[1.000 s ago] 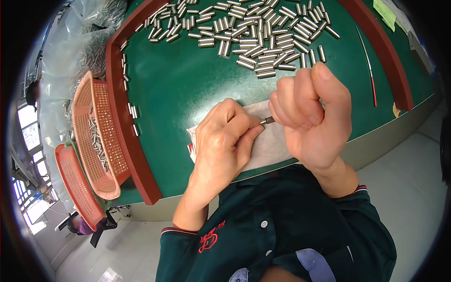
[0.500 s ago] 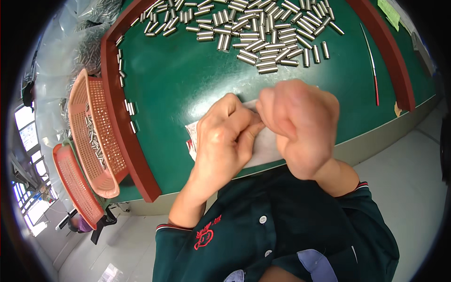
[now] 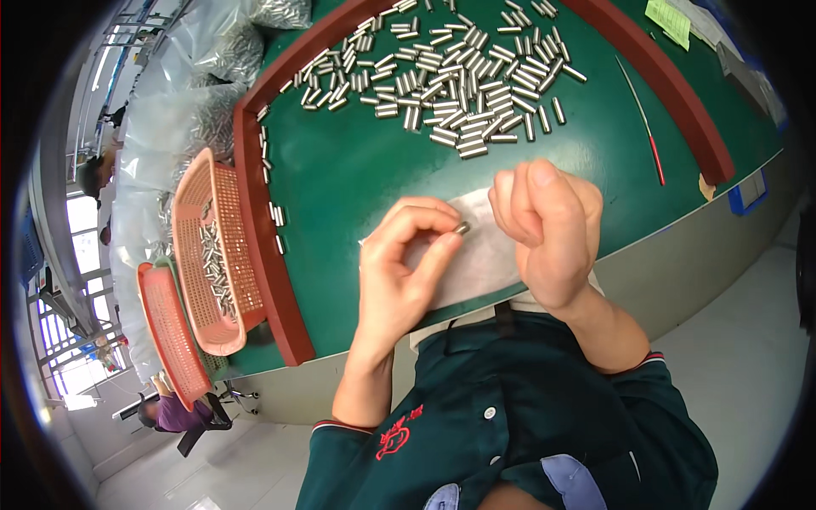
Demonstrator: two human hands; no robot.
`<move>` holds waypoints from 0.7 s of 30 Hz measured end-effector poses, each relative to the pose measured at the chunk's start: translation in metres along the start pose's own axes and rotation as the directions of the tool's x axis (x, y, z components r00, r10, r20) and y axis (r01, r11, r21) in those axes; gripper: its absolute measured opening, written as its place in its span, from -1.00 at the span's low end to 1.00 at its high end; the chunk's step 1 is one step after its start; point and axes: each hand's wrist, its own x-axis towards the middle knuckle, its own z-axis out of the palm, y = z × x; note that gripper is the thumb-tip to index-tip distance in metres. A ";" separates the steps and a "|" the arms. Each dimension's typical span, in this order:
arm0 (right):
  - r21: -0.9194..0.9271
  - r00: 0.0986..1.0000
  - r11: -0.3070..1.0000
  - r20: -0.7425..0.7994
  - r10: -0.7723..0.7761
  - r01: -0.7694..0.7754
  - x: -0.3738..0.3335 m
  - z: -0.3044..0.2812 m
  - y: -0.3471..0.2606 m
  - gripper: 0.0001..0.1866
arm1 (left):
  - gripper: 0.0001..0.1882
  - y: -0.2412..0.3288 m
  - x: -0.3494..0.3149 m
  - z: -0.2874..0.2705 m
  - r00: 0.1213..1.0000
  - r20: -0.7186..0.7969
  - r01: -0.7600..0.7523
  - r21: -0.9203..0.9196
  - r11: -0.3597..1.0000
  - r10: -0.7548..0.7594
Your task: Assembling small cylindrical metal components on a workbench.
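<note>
My left hand [image 3: 401,263] pinches a small shiny metal cylinder [image 3: 461,228] between thumb and fingertips, with one end showing. To its right, my right hand [image 3: 551,229] is curled closed, apart from the cylinder; what its fingers hold, if anything, is hidden. Both hands are over a whitish sheet [image 3: 489,268] on the green tabletop [image 3: 340,187], close to the near edge. Beyond them lies a large loose pile of similar metal cylinders [image 3: 476,93].
Dark red rails [image 3: 255,195] border the table. By the left rail stand a pink basket [image 3: 191,246] holding small cylinders and a second basket [image 3: 170,323]. A thin red-handled tool [image 3: 654,157] lies at right. Clear bags [image 3: 221,51] line the far left, and a seated person [image 3: 178,415] is beyond.
My hands have drawn apart, and the cylinder in my left fingers now shows. The view has shifted, bringing more of the baskets and bags in.
</note>
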 end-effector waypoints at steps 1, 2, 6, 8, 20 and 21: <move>0.002 1.000 1.000 0.005 -0.008 0.008 0.000 -0.002 -0.001 -0.58 | -0.91 0.000 -0.004 -0.005 0.984 0.025 0.176 -0.350 0.920 -0.179; 0.056 0.999 0.998 0.009 0.039 -0.040 0.001 -0.004 -0.001 -0.58 | -0.86 0.000 -0.003 -0.012 0.969 0.074 0.239 -0.546 0.803 -0.238; 0.111 0.996 0.990 0.036 0.086 -0.089 0.001 -0.008 0.000 -0.58 | -0.82 0.012 0.015 -0.021 0.895 0.109 0.325 -0.824 0.465 -0.433; 0.119 0.996 0.989 0.049 0.078 -0.083 0.001 -0.008 0.000 -0.58 | -0.78 0.011 0.023 -0.023 0.885 0.091 0.326 -0.822 0.467 -0.458; 0.142 0.995 0.985 0.027 0.093 -0.095 0.004 -0.011 0.000 -0.58 | -0.93 -0.008 0.060 0.000 0.979 0.067 -0.189 0.658 0.729 0.193; 0.147 0.995 0.984 0.023 0.096 -0.099 0.004 -0.011 -0.001 -0.58 | -0.93 -0.009 0.059 -0.001 0.979 0.070 -0.189 0.657 0.730 0.191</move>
